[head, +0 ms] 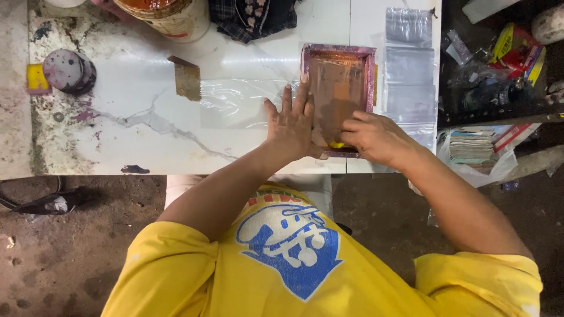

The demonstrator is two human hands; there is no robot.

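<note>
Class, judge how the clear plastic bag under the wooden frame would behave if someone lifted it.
The clear plastic bag looks thin and wrinkled, so probably floppy and light. Its glossy surface may slide on the smooth table. The frame, under the left hand, likely pins it.

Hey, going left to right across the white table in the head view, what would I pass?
Yellow block → round purple-stained puck → brown cardboard scrap → left hand → purple-framed printing screen → stack of clear plastic bags.

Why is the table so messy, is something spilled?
Yes: purple stains blotch the white table near the stained round tub, and the screen frame under the left hand and right hand is smeared purple and orange too.
</note>
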